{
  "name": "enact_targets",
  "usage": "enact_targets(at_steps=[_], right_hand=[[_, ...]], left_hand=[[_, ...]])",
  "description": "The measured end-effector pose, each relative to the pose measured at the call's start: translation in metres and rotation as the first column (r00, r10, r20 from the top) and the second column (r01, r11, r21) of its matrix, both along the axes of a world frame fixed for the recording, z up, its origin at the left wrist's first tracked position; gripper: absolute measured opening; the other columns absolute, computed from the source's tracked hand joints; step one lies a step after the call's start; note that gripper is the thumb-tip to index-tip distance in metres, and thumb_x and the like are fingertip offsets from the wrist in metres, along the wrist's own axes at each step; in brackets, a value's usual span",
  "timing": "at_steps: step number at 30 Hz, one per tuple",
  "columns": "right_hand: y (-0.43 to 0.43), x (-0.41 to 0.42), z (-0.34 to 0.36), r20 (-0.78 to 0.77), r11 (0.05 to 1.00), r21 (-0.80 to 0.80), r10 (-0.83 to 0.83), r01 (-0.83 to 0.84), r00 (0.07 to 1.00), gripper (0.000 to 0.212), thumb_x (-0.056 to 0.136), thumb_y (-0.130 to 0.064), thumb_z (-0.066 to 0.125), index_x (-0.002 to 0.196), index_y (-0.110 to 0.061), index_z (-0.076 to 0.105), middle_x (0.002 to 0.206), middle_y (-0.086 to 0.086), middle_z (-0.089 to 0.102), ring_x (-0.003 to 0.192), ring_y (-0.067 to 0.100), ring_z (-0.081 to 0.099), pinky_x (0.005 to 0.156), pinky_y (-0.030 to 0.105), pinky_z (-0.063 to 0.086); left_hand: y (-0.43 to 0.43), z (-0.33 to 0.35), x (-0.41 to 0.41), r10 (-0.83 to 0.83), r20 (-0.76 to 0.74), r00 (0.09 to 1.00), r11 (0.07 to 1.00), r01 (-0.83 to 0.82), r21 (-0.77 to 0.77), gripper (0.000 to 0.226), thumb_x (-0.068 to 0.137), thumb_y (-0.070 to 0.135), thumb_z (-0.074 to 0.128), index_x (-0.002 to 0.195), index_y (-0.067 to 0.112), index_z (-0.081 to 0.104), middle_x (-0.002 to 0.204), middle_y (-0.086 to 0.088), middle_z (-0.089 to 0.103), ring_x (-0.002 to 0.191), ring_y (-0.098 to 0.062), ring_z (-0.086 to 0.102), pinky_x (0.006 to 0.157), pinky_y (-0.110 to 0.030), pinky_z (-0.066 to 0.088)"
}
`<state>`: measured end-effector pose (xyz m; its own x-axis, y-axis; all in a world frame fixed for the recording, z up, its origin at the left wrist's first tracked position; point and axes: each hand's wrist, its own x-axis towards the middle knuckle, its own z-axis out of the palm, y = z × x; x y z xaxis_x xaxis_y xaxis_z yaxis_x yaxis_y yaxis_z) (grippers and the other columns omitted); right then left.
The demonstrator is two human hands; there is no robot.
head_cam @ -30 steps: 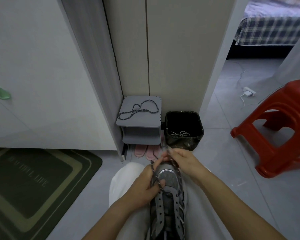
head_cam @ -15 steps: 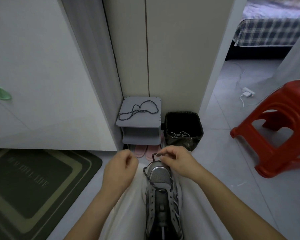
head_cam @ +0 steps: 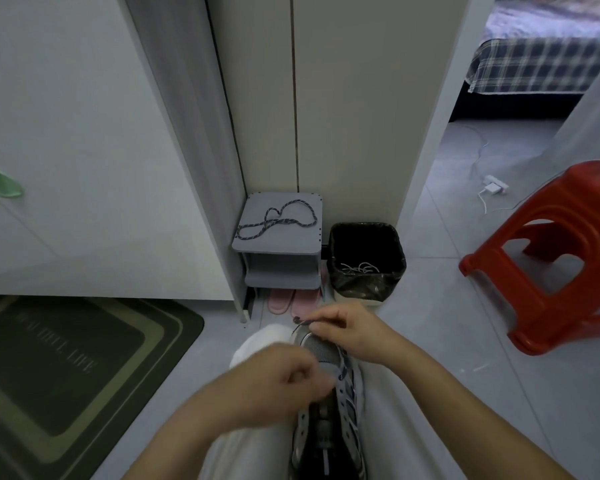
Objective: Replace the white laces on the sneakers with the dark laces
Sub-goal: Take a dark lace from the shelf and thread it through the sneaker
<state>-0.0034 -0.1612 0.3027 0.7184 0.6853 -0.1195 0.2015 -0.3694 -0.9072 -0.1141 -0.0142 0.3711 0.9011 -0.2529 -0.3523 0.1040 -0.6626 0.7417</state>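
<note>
While the grey sneaker [head_cam: 326,431] lies toe-outward along the person's lap at six o'clock, the right hand [head_cam: 349,332] pinches the tip end of a dark lace [head_cam: 302,321] just past the toe. The left hand [head_cam: 284,379], blurred, curls over the eyelets on the shoe's nine o'clock side, and I cannot tell if it grips anything. Judged early threading, with evening the ends and crossing upward next; upper eyelets look bare, a second dark lace [head_cam: 278,216] waits on the grey shoe rack [head_cam: 291,244] at twelve, and white laces [head_cam: 361,268] lie in the bin [head_cam: 368,289] at one.

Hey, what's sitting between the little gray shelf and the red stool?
A black bin holding white laces, seen in the head view.
</note>
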Motion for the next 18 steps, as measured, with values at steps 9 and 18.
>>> enact_targets(at_steps=[9,18], right_hand=[[-0.004,-0.018,0.021,-0.167,0.989,0.024,0.148,-0.146,0.975,0.04,0.078,-0.059,0.061,0.094,-0.024,0.072,0.097,0.009,0.071,0.094,0.033,0.065,0.089,0.044,0.052],[-0.02,-0.031,0.026,0.335,0.974,-0.198,0.173,-0.11,0.926,0.023,0.092,-0.03,0.056,0.091,-0.012,0.07,0.091,-0.002,0.066,0.086,0.007,0.053,0.066,0.006,0.034]], left_hand=[[0.031,0.044,0.058,0.378,-0.079,0.923,0.703,-0.341,-0.624,0.028,0.087,0.033,0.05,0.07,0.011,0.052,0.045,0.004,0.037,0.036,-0.009,0.03,0.042,-0.021,0.035],[0.026,-0.01,0.061,0.119,0.077,0.99,0.992,-0.115,-0.055,0.033,0.097,0.038,0.043,0.098,0.018,0.069,0.09,0.005,0.066,0.075,-0.007,0.058,0.068,-0.017,0.048]])
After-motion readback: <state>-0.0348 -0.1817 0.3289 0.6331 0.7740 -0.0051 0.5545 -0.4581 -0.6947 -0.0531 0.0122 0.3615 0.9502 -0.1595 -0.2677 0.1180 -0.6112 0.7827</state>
